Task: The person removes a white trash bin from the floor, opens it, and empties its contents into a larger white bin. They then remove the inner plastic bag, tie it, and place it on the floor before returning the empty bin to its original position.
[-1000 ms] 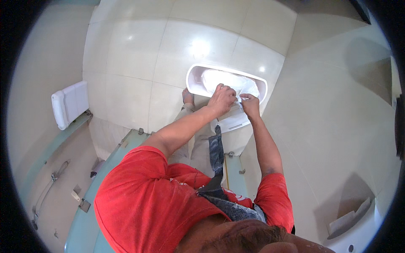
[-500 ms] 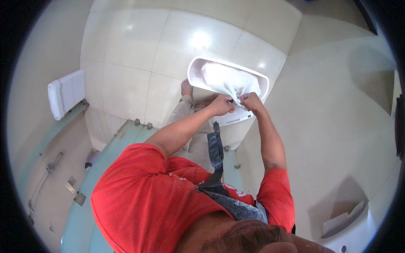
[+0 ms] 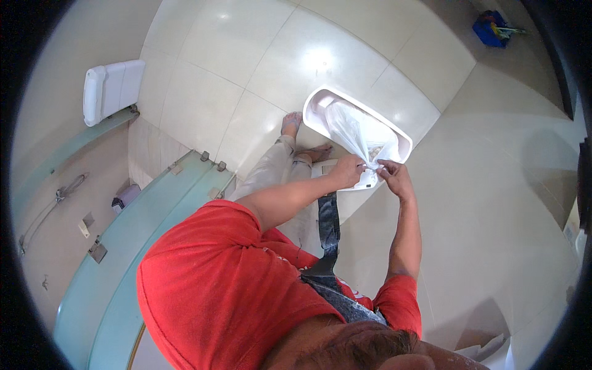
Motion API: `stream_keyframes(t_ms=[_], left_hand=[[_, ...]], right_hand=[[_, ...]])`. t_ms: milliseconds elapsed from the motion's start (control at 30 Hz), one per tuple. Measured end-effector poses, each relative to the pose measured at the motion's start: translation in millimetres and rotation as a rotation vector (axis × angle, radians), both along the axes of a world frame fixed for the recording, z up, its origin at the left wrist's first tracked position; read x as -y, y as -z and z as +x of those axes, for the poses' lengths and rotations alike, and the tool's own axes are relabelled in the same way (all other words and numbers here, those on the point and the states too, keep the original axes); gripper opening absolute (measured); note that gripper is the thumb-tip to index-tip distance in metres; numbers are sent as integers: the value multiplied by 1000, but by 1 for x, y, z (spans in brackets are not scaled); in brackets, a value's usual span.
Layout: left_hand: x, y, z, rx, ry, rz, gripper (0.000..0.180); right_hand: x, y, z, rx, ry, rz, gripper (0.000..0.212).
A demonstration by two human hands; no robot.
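A white plastic bag [image 3: 359, 131] sits inside a long white bin [image 3: 316, 111] with rounded ends. Its top is gathered and twisted toward me over the bin's near rim. My left hand [image 3: 349, 172] pinches the gathered neck from the left, fingers closed. On the other side, my right hand [image 3: 395, 177] grips the same neck between thumb and fingers. The two hands are close together, with a short bit of the bag showing between them. Whatever fills the bag is mostly hidden; something pale shows through near the neck.
Shiny beige tiles [image 3: 259, 55] cover the floor around the bin. My bare foot [image 3: 291, 123] stands just left of it. A frosted glass panel [image 3: 154, 222] with metal hinges runs along the left. A blue container [image 3: 491, 29] stands at the far right.
The view has shifted, so the bin appears farther right. My hands have gathered the bag's neck tighter, and its top now looks more twisted.
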State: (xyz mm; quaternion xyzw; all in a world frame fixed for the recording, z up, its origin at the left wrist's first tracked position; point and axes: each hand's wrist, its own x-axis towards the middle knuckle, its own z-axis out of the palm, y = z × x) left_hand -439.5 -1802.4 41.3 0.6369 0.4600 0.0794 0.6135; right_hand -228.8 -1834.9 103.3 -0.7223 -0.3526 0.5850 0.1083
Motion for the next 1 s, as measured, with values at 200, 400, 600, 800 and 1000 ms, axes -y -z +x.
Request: stream_keyframes(t_ms=[200,400,600,800,1000], left_hand=[[-12,35,-43,-253,118,71,28],[-42,20,-62,-340,71,-76,27],[-58,38,-73,-495,72,-5,23],[-93,-23,-44,-215,178,214,24],[-75,9,17,178,302,77,25]], right_hand=[[-8,21,18,643,-249,213,16],[4,63,44,799,-117,201,15],[10,71,52,804,88,85,20],[31,73,43,834,199,213,21],[19,19,-10,318,375,254,17]])
